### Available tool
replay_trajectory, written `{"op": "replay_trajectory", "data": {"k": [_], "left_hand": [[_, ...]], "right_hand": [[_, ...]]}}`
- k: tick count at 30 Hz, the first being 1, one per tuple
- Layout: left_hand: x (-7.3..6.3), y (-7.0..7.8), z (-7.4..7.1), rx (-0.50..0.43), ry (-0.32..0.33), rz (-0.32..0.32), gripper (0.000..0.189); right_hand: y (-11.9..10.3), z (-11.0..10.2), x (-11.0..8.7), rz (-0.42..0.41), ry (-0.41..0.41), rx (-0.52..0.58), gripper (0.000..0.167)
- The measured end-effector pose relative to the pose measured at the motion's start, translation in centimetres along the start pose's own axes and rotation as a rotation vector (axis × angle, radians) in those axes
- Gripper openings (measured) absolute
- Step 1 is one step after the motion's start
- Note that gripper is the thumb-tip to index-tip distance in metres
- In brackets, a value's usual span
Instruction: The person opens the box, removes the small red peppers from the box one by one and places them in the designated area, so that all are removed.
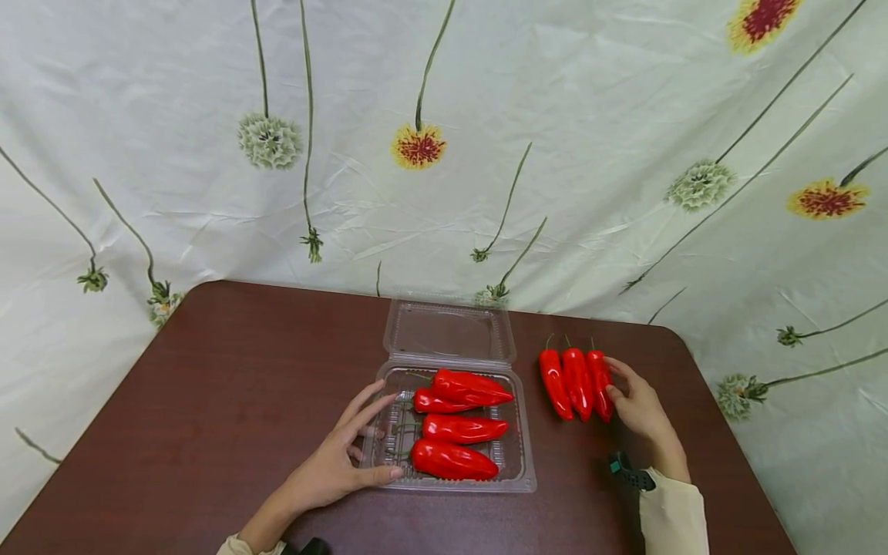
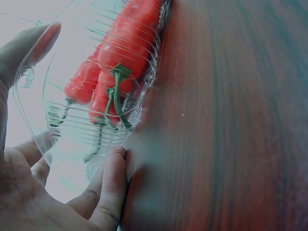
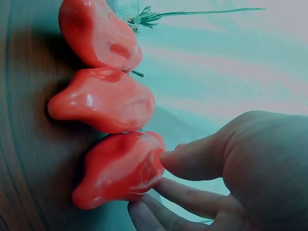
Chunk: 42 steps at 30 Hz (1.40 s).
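Note:
A clear plastic clamshell box [image 1: 523, 462] stands on the table with its lid [image 1: 447, 331] folded back. Several red peppers with green stems, one a front pepper [image 1: 454, 460], lie in it. My left hand [image 1: 340, 459] spreads its fingers along the box's left side, thumb at the front corner; the left wrist view shows a fingertip [image 2: 115, 159] low at the box's end. To the right, three more peppers lie side by side, among them a middle pepper [image 1: 577, 384]. Beside the rightmost pepper [image 1: 599, 385] is my right hand [image 1: 640, 408], its thumb and fingers right at the pepper's surface.
The dark brown table [image 1: 277, 370] extends left and in front of the box. Behind it hangs a pale flower-printed cloth [image 1: 347, 185], which comes down along the table's back edge and right side. A dark band [image 1: 631, 472] circles my right wrist.

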<state>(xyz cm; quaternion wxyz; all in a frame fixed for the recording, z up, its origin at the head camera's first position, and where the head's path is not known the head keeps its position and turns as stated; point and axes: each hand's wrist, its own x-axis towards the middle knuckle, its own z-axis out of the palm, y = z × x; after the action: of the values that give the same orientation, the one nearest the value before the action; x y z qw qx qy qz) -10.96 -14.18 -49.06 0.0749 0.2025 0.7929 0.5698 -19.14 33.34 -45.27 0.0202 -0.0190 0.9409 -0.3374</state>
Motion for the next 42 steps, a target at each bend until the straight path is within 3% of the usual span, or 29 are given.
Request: {"op": "replay_trajectory", "data": {"k": [11, 26, 31, 42], "left_hand": [[0.1, 0.1, 0.0, 0.004, -0.002, -0.006, 0.088], [0.1, -0.1, 0.0, -0.009, -0.007, 0.000, 0.087], [0.1, -0.1, 0.0, -0.003, -0.004, 0.007, 0.087], [0.0, -0.1, 0.0, -0.008, -0.009, -0.002, 0.088]], "right_hand": [[-0.3, -0.3, 0.2, -0.013, 0.050, -0.039, 0.049], [-3.1, -1.1, -0.8, -0.166, 0.170, -0.062, 0.045], [-4.7, -0.6, -0.9, -0.201, 0.152, -0.031, 0.044], [-7.7, 1.7, -1.3, -0.359, 0.067, 0.013, 0.043]]}}
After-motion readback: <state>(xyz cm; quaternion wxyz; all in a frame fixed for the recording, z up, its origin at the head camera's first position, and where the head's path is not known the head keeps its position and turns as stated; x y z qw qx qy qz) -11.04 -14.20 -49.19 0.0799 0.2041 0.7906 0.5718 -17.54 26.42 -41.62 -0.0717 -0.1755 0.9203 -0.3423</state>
